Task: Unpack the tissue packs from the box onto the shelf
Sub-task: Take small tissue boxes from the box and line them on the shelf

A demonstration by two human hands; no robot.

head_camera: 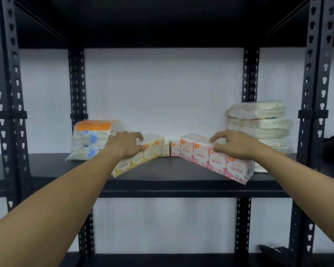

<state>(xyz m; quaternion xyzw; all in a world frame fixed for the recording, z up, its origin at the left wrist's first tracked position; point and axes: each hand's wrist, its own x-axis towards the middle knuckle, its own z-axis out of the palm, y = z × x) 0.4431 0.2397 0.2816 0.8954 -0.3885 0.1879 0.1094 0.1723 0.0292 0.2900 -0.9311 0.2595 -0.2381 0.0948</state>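
Head cam: both hands gripped tissue rows on black metal shelf [162,182].
L hand [126,144] curled over yellow wrapped tissue row [143,153], R hand [233,144] pinched pink wrapped tissue row [218,158]; pink end overhung edge, could tip off.

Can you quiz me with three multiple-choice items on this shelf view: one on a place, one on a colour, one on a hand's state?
1. Where is the stack of white packs?
A. at the shelf's right end
B. at the shelf's left end
C. on the level below

2. What colour is the row of packs under the right hand?
A. blue
B. pink
C. green

3. What is the left hand doing?
A. hanging idle below the shelf
B. gripping the yellow row of packs
C. holding a shelf post

Answers: 1 A, the stack stands by the right rear post on the black shelf. 2 B, the pink row has pink printing on its fronts. 3 B, its fingers curl over the top of the yellow row.
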